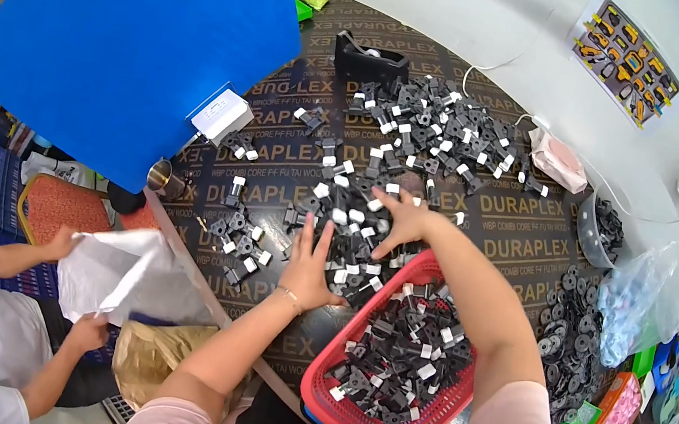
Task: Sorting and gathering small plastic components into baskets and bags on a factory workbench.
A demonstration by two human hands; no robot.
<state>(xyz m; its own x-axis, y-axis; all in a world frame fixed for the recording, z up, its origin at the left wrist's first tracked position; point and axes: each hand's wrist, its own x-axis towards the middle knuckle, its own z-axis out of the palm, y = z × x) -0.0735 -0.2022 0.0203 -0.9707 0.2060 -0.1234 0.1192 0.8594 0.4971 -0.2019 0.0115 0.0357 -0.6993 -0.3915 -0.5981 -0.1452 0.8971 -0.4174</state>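
Both my hands rest over a loose heap of small black plastic parts with white ends (pixel 354 214) on the dark printed tabletop. My left hand (pixel 309 271) lies at the heap's near left side, fingers stretched out and touching parts. Across from it, my right hand (pixel 405 222) spreads its fingers along the heap's right side. Neither hand grips anything. Under my right forearm stands a red plastic basket (pixel 318 384), filled with more of these black and white parts (pixel 401 355). A bigger pile of the same parts (pixel 460 125) spreads farther back.
A black tape dispenser (pixel 370 61) and a pink packet (pixel 557 159) flank the far pile. Left are a white box (pixel 223 116) and blue panel (pixel 156 23). Right are a clear tub (pixel 592 230) and black discs (pixel 563 345). A co-worker holds a white sack (pixel 108 269).
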